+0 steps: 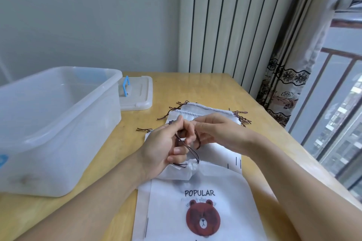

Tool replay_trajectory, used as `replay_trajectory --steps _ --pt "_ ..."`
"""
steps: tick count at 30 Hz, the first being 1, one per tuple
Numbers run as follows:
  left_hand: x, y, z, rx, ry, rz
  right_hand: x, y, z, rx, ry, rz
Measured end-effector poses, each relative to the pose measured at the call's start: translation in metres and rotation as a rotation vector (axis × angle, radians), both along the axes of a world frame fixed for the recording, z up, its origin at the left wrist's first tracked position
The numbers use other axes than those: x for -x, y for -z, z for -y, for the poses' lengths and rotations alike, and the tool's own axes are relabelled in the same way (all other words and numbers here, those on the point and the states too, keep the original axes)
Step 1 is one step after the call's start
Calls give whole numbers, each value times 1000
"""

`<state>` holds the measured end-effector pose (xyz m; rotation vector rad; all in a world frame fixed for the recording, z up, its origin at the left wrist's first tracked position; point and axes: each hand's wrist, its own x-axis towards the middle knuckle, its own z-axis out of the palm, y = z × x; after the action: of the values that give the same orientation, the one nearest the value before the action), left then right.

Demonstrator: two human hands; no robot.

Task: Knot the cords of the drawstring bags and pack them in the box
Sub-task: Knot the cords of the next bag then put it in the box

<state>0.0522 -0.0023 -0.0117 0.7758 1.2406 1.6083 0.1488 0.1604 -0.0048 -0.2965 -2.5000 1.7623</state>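
Note:
A white drawstring bag (197,209) printed with "POPULAR" and a brown bear lies on the table in front of me, its gathered top corner lifted. Its dark brown cord (189,149) runs up from that corner between my hands. My left hand (166,146) grips the cord with curled fingers. My right hand (213,133) pinches the same cord just to the right, fingertips meeting the left hand's. More white bags (203,110) with brown cords lie stacked beyond my hands. The clear plastic box (64,123) stands open at the left.
The box's lid (141,94) with a blue handle lies flat behind the box. The wooden table (195,86) ends at the right beside a curtain and a window railing. A ribbed white radiator stands at the back.

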Motion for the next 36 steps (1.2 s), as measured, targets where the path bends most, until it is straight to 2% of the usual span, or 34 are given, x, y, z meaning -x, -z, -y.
replay_trajectory --steps 3,4,6,9,13,17,23,29,31,32,36 --pt "0 2 -1 35 -94 -112 -2 -5 0 -156 65 52" --pt "-1 3 -2 52 -123 -177 -3 -7 -1 -144 83 55" --pt "-5 3 -3 76 -170 -234 -4 -10 -1 42 130 42" --pt "-6 -1 -2 74 -205 -115 -5 -14 0 287 203 18" --pt "1 -3 -1 46 -179 45 -2 -14 -2 425 270 17" --pt "6 -5 -2 -6 -104 145 -4 -20 0 579 208 -56" --pt "16 1 -5 1 -145 182 -14 -24 12 188 -8 -20" --pt "15 -4 -4 -93 -97 344 -9 -11 17 -176 89 64" --pt "14 -2 -5 -95 -109 245 -8 -10 17 -258 83 90" --pt "14 1 -6 -87 -158 118 -9 -11 17 -248 72 94" --pt "16 18 -9 -116 -464 -587 -11 -15 10 -85 152 40"
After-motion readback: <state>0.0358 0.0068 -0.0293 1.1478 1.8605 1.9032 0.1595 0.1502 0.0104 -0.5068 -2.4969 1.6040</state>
